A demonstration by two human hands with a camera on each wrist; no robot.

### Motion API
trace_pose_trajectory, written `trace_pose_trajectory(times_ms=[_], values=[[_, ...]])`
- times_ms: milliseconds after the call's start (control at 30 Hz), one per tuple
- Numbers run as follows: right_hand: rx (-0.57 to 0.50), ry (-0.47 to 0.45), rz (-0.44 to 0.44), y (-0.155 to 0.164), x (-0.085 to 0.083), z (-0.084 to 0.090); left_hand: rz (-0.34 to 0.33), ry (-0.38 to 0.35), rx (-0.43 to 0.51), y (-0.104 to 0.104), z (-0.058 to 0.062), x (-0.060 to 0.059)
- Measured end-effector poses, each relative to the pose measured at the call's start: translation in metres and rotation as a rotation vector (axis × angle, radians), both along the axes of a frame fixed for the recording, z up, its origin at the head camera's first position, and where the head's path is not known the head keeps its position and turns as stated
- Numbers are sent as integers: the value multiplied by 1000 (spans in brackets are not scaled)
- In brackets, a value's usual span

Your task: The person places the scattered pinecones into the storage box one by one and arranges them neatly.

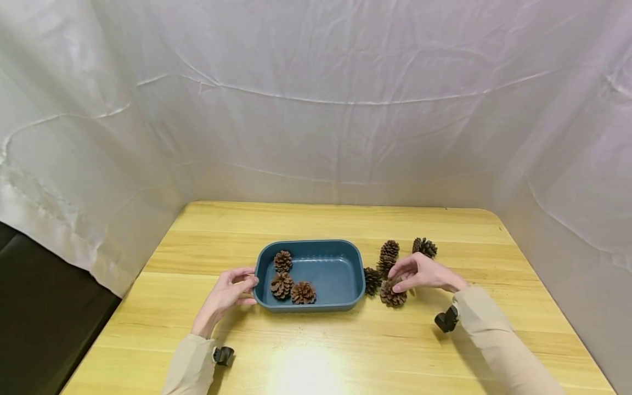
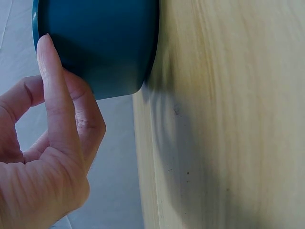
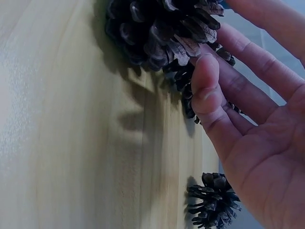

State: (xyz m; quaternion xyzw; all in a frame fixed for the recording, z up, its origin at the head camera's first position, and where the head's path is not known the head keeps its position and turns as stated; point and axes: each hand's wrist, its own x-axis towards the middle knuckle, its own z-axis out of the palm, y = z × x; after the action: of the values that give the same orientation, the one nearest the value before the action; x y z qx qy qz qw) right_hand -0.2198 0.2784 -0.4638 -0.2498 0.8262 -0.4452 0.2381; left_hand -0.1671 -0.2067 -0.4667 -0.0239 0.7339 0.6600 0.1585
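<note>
A person sits at a yellow wooden worktop (image 1: 316,351). White cloth (image 1: 316,109) hangs behind it and on both sides.

A dark blue tray (image 1: 340,299) sits in the middle of the worktop. Three pine cones lie in its left part. One cone (image 1: 283,261) is at the back. A second cone (image 1: 281,285) and a third cone (image 1: 303,293) lie side by side at the front.

The left hand (image 1: 228,291) is at the left end of the tray. Its fingers are gently bent and touch the tray's side. The left wrist view shows a finger (image 2: 55,95) lying against the blue wall (image 2: 100,43). The hand is not wrapped around the tray.

More pine cones lie on the worktop, just to the right of the tray. One dark cone (image 1: 372,280) touches the tray's right end. Another cone (image 1: 389,249) is behind the right hand, and a far cone (image 1: 425,247) sits a bit further right.

The right hand (image 1: 419,272) is over a big cone (image 1: 392,296) that lies on the worktop. Its fingers are loose and a bit spread. In the right wrist view the thumb (image 3: 206,86) touches the scales of this cone (image 3: 157,28). The hand touches the cone, but I cannot tell if it has a real hold on it.

Both arms wear pale tan sleeves (image 1: 498,334), with a small black camera (image 1: 446,320) at each wrist.
</note>
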Motion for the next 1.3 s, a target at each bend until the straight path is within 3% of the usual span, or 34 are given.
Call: trace_pose_trajectory(times_ms=[833,1300], values=[[3,2,-25,0,0,-1,-12,6,9,0,-2,0],[-54,-57,-9,4,0,6,-4,12,8,-1,-1,0]])
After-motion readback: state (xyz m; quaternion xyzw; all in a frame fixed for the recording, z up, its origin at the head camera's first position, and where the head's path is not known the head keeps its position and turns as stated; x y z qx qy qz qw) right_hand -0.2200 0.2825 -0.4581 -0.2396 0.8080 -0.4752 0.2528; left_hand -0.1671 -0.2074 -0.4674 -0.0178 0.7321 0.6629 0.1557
